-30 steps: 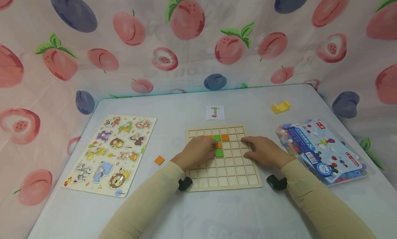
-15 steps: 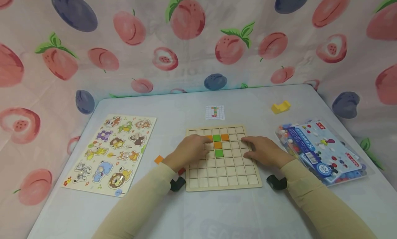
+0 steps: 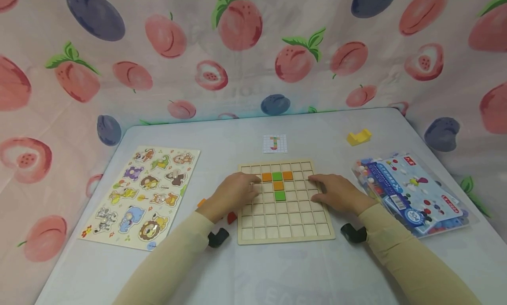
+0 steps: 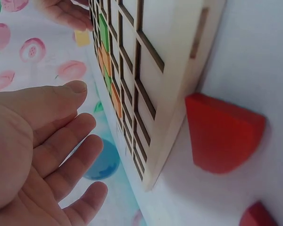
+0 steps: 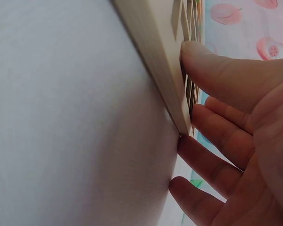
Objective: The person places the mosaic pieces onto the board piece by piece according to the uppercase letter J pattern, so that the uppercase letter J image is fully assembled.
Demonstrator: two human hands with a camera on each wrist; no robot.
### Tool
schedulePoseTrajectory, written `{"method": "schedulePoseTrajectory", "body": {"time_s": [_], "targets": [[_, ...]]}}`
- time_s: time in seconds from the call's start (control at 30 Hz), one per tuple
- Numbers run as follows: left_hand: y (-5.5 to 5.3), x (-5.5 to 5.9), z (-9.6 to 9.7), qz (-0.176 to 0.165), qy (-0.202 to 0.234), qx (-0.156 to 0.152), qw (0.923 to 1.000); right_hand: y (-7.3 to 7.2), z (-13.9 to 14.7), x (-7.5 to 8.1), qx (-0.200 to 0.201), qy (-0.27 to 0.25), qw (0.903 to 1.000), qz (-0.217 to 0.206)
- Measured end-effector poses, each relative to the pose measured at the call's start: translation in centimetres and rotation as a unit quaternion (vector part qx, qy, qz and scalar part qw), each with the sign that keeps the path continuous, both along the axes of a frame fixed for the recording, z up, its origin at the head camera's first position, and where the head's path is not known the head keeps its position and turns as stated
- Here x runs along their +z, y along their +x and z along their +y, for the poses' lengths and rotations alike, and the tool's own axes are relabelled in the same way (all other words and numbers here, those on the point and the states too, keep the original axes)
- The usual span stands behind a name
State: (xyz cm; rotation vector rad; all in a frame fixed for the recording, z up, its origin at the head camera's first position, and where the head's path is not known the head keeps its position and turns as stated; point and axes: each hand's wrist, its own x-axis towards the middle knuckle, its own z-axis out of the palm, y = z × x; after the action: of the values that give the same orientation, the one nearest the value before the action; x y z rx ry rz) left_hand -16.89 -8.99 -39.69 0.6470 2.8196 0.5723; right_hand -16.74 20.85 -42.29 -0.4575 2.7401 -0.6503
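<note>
A wooden grid board (image 3: 286, 241) lies mid-table. In its upper rows an orange tile (image 3: 267, 177), a green tile (image 3: 277, 176) and another orange tile (image 3: 287, 175) form a row, with an orange (image 3: 278, 185) and a green one (image 3: 280, 195) below the middle. My left hand (image 3: 233, 192) hovers over the board's left side, fingers loosely spread, holding nothing. The right hand (image 3: 340, 192) rests at the right edge, thumb and fingertips touching the frame (image 5: 172, 89). Beside the left edge lies a red quarter-round block (image 4: 224, 134), a second red piece (image 4: 258, 216) near it. My left wrist partly hides a loose orange tile (image 3: 201, 202).
Behind the board lies a pattern card (image 3: 274, 143) with a coloured J-like shape. An animal knob puzzle (image 3: 138, 195) lies left. On the right are a plastic case of colourful pieces (image 3: 416, 190) and a yellow block (image 3: 359, 137). A fruit-print cloth (image 3: 241, 76) hangs behind.
My left hand has drawn back leftward from the tiles, uncovering the left orange tile and the red block beside the board. The right hand stays at the board's edge.
</note>
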Motion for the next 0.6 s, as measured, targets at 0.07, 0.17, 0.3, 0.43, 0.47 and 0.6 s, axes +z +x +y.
{"method": "schedulePoseTrajectory", "body": {"time_s": [0.07, 0.17, 0.3, 0.43, 0.47, 0.6], "targets": [[0.1, 0.0, -0.2, 0.003, 0.001, 0.003, 1.0000, 0.0, 0.0, 0.0, -0.001, 0.000, 1.0000, -0.001], [0.2, 0.0, -0.6, 0.009, 0.001, 0.011, 0.9999, 0.1, 0.0, 0.0, -0.001, 0.001, 1.0000, 0.000], [0.4, 0.1, -1.1, 0.008, -0.002, 0.028, 0.9996, 0.1, 0.0, 0.0, 0.001, -0.002, 1.0000, 0.002], [0.5, 0.2, -1.5, -0.005, -0.007, 0.050, 0.9987, 0.1, 0.0, 0.0, 0.003, -0.005, 1.0000, 0.003], [0.6, 0.2, -1.6, -0.009, -0.008, 0.056, 0.9984, 0.1, 0.0, 0.0, 0.003, -0.004, 1.0000, 0.003], [0.8, 0.3, -2.0, -0.018, -0.006, 0.073, 0.9972, 0.1, 0.0, 0.0, 0.002, -0.002, 1.0000, 0.002]]}}
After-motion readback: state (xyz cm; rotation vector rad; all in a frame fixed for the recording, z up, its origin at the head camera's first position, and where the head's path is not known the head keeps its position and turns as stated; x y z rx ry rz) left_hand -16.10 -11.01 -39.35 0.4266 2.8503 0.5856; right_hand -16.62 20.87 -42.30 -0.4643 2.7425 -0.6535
